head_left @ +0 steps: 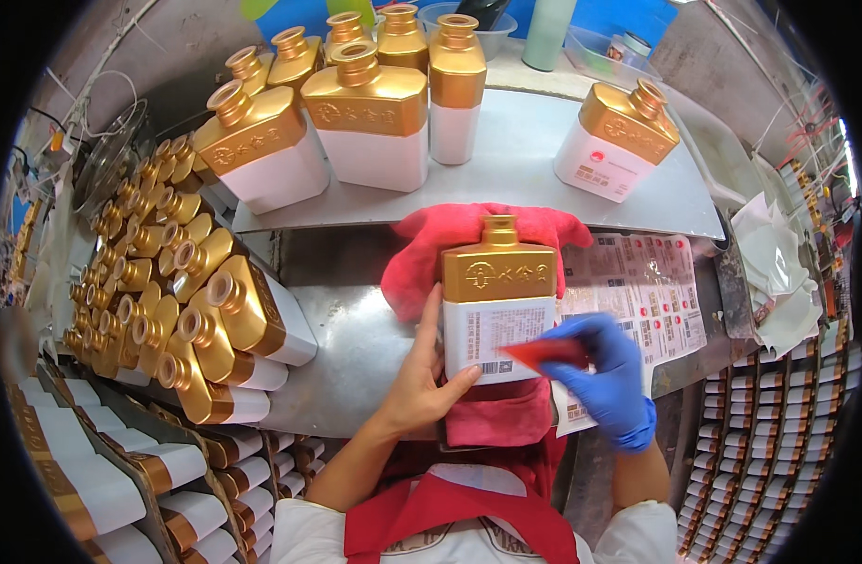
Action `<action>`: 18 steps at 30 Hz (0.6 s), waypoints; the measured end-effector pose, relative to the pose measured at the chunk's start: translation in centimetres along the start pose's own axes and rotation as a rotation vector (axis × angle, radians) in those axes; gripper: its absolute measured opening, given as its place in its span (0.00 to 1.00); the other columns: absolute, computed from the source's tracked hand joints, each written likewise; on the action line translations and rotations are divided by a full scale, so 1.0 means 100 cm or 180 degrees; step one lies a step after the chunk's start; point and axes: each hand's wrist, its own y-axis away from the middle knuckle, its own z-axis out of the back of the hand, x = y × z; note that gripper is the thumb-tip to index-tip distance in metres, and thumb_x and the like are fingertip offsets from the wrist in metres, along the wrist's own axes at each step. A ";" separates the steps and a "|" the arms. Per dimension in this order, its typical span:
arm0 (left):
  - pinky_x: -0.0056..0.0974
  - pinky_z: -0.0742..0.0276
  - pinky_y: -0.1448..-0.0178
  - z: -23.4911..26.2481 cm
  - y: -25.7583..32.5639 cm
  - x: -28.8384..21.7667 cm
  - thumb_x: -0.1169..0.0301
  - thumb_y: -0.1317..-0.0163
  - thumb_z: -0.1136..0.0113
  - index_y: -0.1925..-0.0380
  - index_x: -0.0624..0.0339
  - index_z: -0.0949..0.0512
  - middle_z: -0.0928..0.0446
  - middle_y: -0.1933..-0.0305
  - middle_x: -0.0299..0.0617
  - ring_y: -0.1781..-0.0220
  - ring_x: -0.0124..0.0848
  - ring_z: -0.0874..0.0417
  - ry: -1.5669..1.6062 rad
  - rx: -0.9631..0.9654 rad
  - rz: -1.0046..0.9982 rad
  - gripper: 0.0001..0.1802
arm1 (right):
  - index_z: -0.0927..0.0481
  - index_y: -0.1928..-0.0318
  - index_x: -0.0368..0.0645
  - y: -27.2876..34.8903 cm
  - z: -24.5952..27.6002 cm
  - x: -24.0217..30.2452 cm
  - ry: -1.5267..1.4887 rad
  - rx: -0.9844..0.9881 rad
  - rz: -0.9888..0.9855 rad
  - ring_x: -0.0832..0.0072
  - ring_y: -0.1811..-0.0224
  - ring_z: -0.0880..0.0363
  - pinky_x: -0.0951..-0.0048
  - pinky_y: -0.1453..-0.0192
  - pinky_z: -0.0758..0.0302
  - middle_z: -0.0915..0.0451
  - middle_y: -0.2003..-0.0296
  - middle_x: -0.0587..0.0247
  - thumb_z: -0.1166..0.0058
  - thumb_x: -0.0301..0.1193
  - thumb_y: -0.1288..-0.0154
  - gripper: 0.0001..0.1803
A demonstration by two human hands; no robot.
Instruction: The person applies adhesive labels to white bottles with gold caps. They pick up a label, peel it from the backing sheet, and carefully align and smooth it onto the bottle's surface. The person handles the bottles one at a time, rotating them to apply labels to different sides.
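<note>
So the bottle [497,296] in the middle is a flat, squarish one: shiny gold shoulders and a short gold neck up top, white body below, with a white label stuck on the face that's turned up to the camera. It lies on its back on a red cloth [421,258], which is spread over the metal bench [341,343], neck pointing away from the person.

The left hand [419,376] is bare and comes up from the lower edge, palm against the bottle's left side. The fingers run up along that edge and the thumb hooks across the bottom of the label, so it's loosely wrapped on the bottle, steadying it.

The right hand [605,371] is in a blue glove and reaches in from the right. Its fingers are pinched on a small red piece [543,352] pressed flat against the lower right of the label; can't really tell what that piece is.

So the bottle sits right between the two hands, both touching it. More gold-and-white bottles [196,320] are piled to the left, and a sheet of labels [647,291] lies just beside it on the right.
</note>
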 end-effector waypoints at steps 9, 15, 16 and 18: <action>0.40 0.42 0.31 0.005 0.000 0.003 0.83 0.41 0.44 0.28 0.56 0.72 0.48 0.29 0.50 0.32 0.37 0.39 -0.0083 0.0043 -0.0035 0.53 | 0.19 0.61 0.48 -0.052 -0.031 0.008 0.1950 0.0030 0.2076 0.67 0.63 0.22 0.67 0.60 0.27 0.20 0.65 0.66 0.40 0.21 0.55 0.16; 0.44 0.50 0.26 0.022 0.013 0.011 0.78 0.51 0.34 0.29 0.57 0.75 0.57 0.25 0.54 0.25 0.42 0.48 -0.1522 0.0420 -0.0426 0.63 | 0.18 0.60 0.50 0.040 -0.051 -0.023 0.2204 0.0149 0.1977 0.71 0.67 0.22 0.70 0.65 0.27 0.19 0.63 0.68 0.36 0.25 0.55 0.18; 0.44 0.47 0.27 0.024 0.014 0.016 0.79 0.51 0.33 0.29 0.59 0.72 0.57 0.26 0.55 0.26 0.42 0.47 -0.1824 0.0318 -0.0509 0.62 | 0.19 0.59 0.49 0.042 -0.054 -0.023 0.2062 0.0016 0.1739 0.70 0.67 0.21 0.70 0.66 0.26 0.19 0.63 0.66 0.35 0.25 0.55 0.18; 0.44 0.42 0.29 0.024 0.016 0.019 0.80 0.51 0.34 0.29 0.60 0.68 0.55 0.26 0.56 0.27 0.43 0.45 -0.2053 0.0231 -0.0567 0.59 | 0.19 0.57 0.47 0.043 -0.061 -0.022 0.1765 -0.0267 0.1270 0.68 0.68 0.20 0.69 0.66 0.24 0.19 0.63 0.63 0.35 0.24 0.54 0.19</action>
